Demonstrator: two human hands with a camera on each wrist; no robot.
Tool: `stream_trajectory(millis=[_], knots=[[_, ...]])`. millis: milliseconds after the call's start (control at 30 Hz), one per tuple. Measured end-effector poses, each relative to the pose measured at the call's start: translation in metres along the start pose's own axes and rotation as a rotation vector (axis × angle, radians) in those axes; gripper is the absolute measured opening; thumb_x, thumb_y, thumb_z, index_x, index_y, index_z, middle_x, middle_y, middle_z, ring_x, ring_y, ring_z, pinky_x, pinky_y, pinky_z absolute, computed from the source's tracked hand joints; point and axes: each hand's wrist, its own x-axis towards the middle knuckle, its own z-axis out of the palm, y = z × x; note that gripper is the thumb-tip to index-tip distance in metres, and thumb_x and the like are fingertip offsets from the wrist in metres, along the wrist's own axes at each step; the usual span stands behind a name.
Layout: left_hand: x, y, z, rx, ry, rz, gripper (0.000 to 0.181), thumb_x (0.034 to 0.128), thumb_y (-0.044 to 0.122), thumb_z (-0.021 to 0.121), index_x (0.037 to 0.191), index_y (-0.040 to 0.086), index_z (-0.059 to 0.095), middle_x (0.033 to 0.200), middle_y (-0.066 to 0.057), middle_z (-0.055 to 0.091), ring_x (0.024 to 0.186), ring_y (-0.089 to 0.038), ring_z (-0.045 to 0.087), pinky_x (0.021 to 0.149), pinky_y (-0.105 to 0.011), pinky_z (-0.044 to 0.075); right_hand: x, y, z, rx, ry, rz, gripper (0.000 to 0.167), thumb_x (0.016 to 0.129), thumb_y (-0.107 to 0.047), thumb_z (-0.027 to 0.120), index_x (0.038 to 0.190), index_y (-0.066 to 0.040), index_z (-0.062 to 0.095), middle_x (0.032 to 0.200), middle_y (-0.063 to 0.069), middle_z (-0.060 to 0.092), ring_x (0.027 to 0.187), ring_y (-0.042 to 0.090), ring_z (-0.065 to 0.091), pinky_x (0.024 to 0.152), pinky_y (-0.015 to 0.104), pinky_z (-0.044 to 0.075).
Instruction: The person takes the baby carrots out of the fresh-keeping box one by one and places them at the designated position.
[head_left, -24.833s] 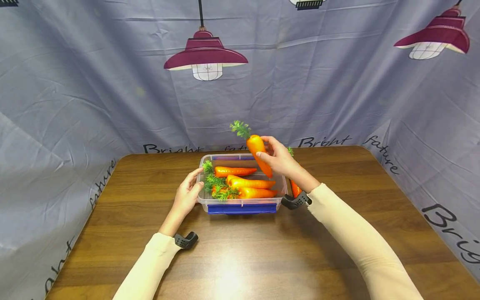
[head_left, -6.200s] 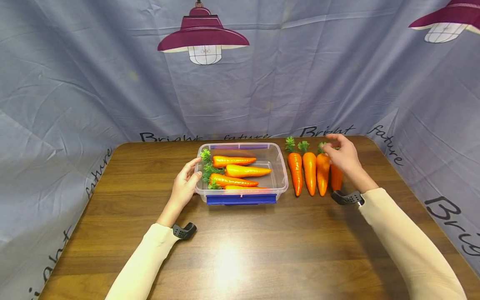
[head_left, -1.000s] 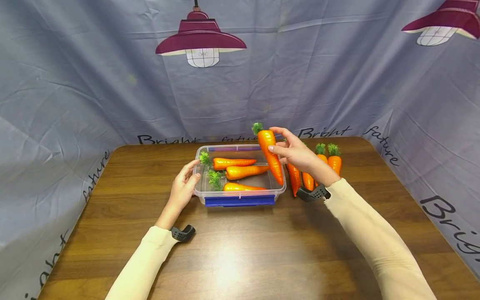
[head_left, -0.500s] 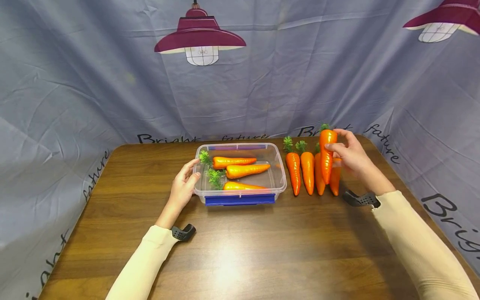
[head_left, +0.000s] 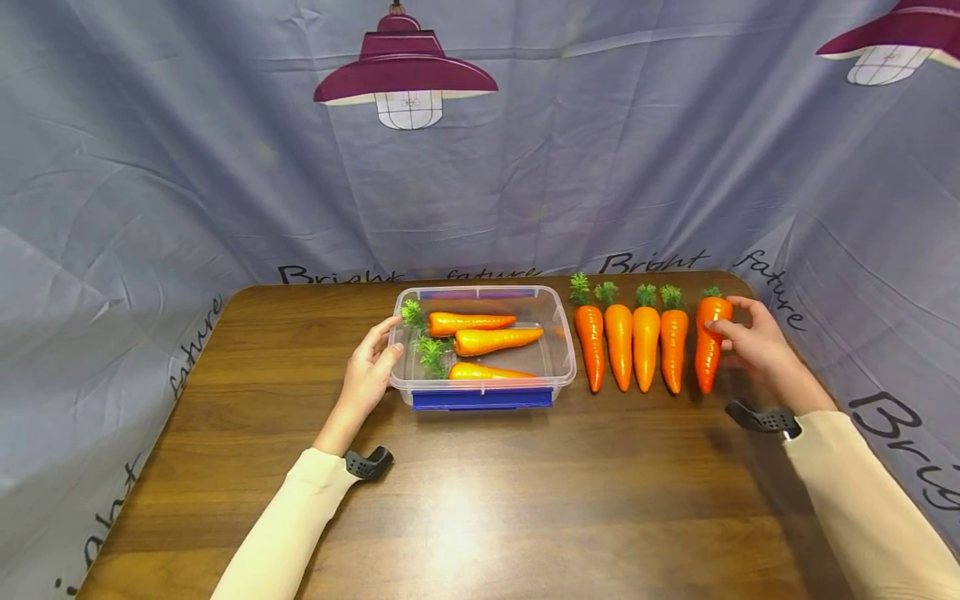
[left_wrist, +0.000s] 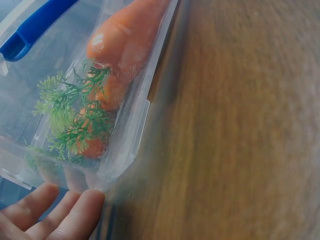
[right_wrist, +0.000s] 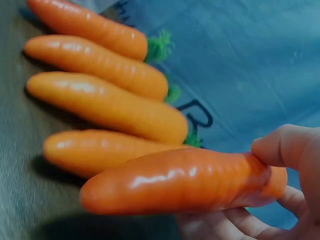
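Observation:
My right hand (head_left: pixel 761 337) pinches a carrot (head_left: pixel 708 346) near its leafy top, at the right end of a row of carrots (head_left: pixel 647 350). In the right wrist view the held carrot (right_wrist: pixel 185 182) has its thumb on top and fingers beneath, and seems just above the table. My left hand (head_left: pixel 367 367) rests against the left end of a clear plastic container (head_left: pixel 558 371). Its fingertips touch the outer wall in the left wrist view. Inside lie three visible carrots (head_left: pixel 498 340), green tops to the left; the front one is partly hidden by the front wall.
The wooden table (head_left: pixel 525 500) extends in front of the container. Blue latches (head_left: pixel 482 399) run along the container's long sides. A grey-blue printed curtain (head_left: pixel 525 183) stands behind the table and at both sides.
Since half a second ago, my right hand has brought the carrot right and down, beyond the row. Over the longer span, carrots have left the container for the row. My left hand stays put.

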Motion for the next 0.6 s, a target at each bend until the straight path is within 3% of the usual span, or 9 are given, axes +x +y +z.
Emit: stream_trajectory(millis=[167,433,600], knots=[[0.001,0.000,0.000,-0.009,0.004,-0.005,0.046,0.1027,0.007,0.051,0.149,0.006,0.049,0.157,-0.018,0.047,0.147,-0.036,0.044,0.117,-0.052,0.040,0.002,0.007,-0.005,-0.163,0.025,0.032,0.067,0.103,-0.021,0.056,0.149,-0.001,0.010,0.095,-0.014,0.053,0.073,0.001,0.065,0.065,0.030,0.061],[0.001,-0.001,0.000,-0.013,0.012,0.014,0.045,0.1023,0.006,0.052,0.147,0.004,0.050,0.158,-0.018,0.045,0.150,-0.038,0.039,0.122,-0.053,0.033,0.008,0.017,-0.009,-0.135,0.002,0.056,0.063,0.103,-0.020,0.057,0.149,-0.007,0.016,0.085,-0.020,0.056,0.072,0.000,0.066,0.065,0.031,0.061],[0.001,-0.001,0.000,-0.009,0.011,0.012,0.045,0.1023,0.006,0.052,0.147,0.004,0.050,0.159,-0.018,0.045,0.150,-0.039,0.038,0.122,-0.054,0.033,0.011,0.023,-0.009,-0.180,0.008,0.065,0.074,0.103,-0.021,0.055,0.154,-0.001,0.006,0.105,0.001,0.054,0.073,0.000,0.065,0.066,0.031,0.061]])
